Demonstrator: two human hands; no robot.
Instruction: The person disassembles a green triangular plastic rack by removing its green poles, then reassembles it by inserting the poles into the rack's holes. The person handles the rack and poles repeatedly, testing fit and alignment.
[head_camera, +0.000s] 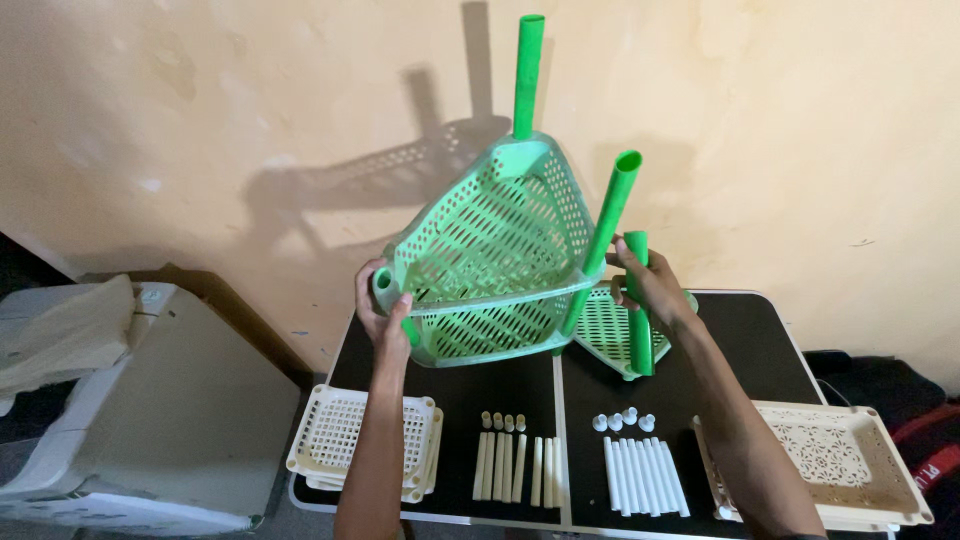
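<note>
Above the table (470, 400), at its twelve o'clock edge, the left hand (385, 320) has its fingers clenched on the corner of a green perforated tray (490, 250), tilting it up so its fitted green tubes (527, 75) stay reachable. Right hand (650, 290) grips a loose green tube (638, 310). Toward six o'clock lie cream tubes (505, 465), white tubes (645, 475) and cream trays (360, 440).

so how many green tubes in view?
3: one upright tube at the basket's top corner, one slanted tube on its right, one short tube in the right hand.
</note>
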